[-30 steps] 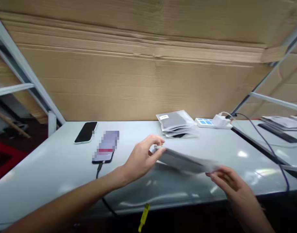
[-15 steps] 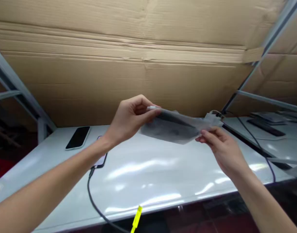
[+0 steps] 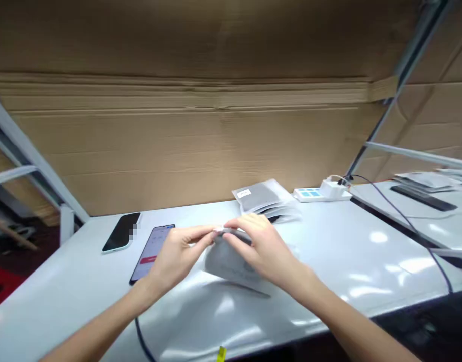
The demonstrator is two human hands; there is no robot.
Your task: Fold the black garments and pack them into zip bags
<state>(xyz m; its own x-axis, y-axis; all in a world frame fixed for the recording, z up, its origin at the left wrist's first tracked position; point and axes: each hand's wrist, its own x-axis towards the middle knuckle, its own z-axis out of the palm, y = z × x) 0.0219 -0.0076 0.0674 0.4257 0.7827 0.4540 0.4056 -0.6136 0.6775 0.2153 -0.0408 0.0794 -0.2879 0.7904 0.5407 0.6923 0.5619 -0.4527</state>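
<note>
A frosted, translucent plastic bag with something dark and flat inside hangs low over the white table. At its top edge, my left hand pinches a white bit that looks like a zip slider. My right hand holds the same edge close beside it, thumb in front and fingers behind. Both hands' fingertips nearly meet. Part of the bag is hidden behind my right hand.
A phone with a lit screen lies left of my hands, beside a dark-screened phone. Similar bags are stacked behind. A power strip stands at the back right. Cardboard walls the rear; a black cable crosses the front.
My right hand has come left from the bag's far end to join my left hand at the top edge. The bag is lower, uncovering the stack and power strip.
</note>
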